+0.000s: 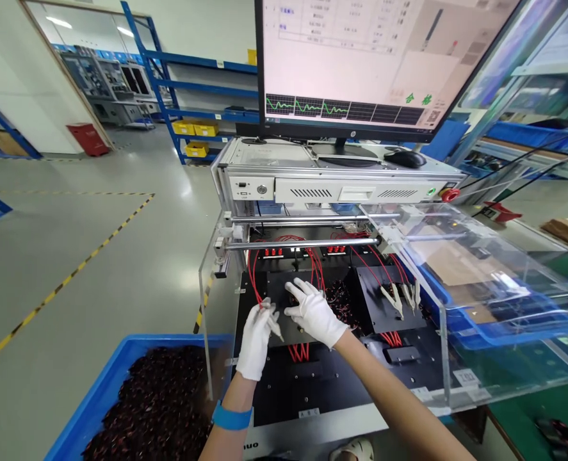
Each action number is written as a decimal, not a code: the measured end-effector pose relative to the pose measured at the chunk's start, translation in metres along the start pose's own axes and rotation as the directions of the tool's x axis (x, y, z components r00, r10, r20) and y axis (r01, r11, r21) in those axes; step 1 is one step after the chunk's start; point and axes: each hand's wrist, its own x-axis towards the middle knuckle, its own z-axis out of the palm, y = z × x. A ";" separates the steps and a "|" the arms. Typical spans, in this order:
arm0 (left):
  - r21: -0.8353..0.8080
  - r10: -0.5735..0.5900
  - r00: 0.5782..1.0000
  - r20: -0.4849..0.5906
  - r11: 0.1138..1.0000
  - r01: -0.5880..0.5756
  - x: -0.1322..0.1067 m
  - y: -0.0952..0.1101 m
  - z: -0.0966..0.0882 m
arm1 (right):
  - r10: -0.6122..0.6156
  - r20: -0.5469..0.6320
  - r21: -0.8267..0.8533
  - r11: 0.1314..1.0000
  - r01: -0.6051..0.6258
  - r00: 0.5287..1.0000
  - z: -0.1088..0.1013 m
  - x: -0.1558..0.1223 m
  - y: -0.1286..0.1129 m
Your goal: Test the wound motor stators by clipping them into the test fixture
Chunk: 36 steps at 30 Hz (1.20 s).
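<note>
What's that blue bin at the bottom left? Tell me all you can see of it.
The blue bin looks like an open, smooth plastic tub. It sits low at the left, beside the test bench's clear side panel, partly cut off by the picture's edge. It is heaped nearly to the rim with small dark parts showing reddish flecks. Neither gloved hand touches it.

The monitor (380, 57) stands on the tester (332, 179); below it lies the plate (312, 378), clips (401, 298) at its right, a bin (115, 384) left of it
</note>
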 end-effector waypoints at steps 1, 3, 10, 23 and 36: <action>-0.061 -0.003 0.999 0.033 0.998 0.005 0.000 0.002 0.006 | -0.018 0.027 -0.019 1.000 0.018 0.999 0.002 0.002 0.001; -0.080 0.012 0.999 -0.033 0.997 -0.014 0.007 0.001 0.013 | -0.027 0.046 -0.022 0.999 0.028 0.999 0.009 0.005 0.003; -0.059 0.054 0.939 -0.339 0.995 -0.078 0.037 -0.016 0.015 | -0.031 0.034 -0.006 0.999 0.031 0.999 0.018 0.008 0.004; -0.111 0.095 0.945 -0.314 0.984 -0.136 0.009 -0.017 -0.003 | -0.016 0.038 -0.097 0.995 0.019 0.999 0.013 -0.003 -0.004; -0.139 0.084 0.926 -0.367 0.980 -0.144 0.032 -0.023 0.026 | -0.023 0.036 -0.085 0.996 0.026 0.999 0.021 -0.002 -0.001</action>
